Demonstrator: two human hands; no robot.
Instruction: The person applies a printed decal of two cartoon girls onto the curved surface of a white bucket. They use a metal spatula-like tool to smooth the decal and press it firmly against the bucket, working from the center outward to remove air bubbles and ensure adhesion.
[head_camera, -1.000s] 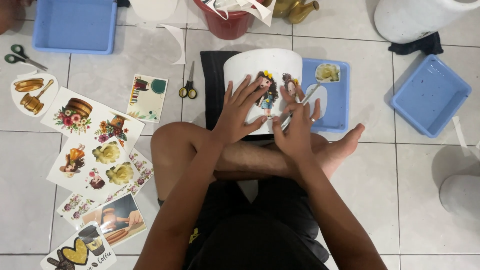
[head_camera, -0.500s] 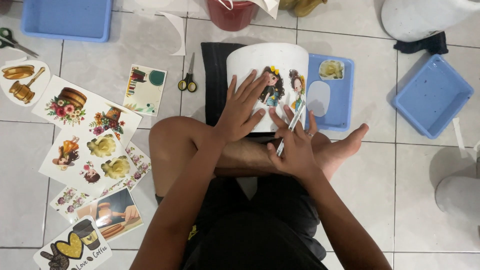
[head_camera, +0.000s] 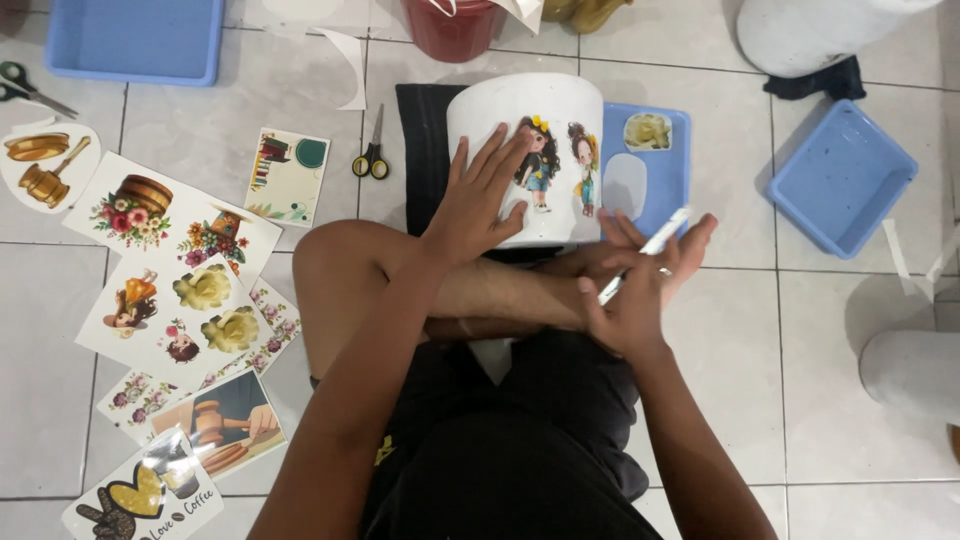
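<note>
The left hand (head_camera: 478, 200) lies flat and spread on the side of a white pot (head_camera: 525, 150), fingers splayed and pointing up the pot's wall; it presses rather than grasps, and holds nothing. The pot lies on its side on a dark cloth (head_camera: 420, 150), straight ahead of both hands, resting against the person's crossed legs. Just beyond the left fingertips, two cartoon figure stickers (head_camera: 558, 165) sit on the pot's wall, the nearer one touching or almost touching the forefinger.

The right hand (head_camera: 640, 290) hovers close to the pot's lower right edge, apart from it. Its fingers are loosely curled around a thin white tool (head_camera: 640, 255), which slants up and away from the palm; it may be a brush or a pen, the view is too small to tell. The other fingers are half open.

Beyond the right hand, touching the pot's right side, lies a blue tray (head_camera: 670, 180) with a pale cut-out shape and a small yellowish piece in it. Farther to the right of that hand a second blue tray (head_camera: 845, 175) sits tilted on the tiled floor (head_camera: 740, 330). To the left of the left hand, a pair of scissors (head_camera: 372, 150) rests on the tiles, and past it a spread of printed sticker sheets (head_camera: 170, 290) fans out. Far up and left lies a third blue tray (head_camera: 135, 40).
</note>
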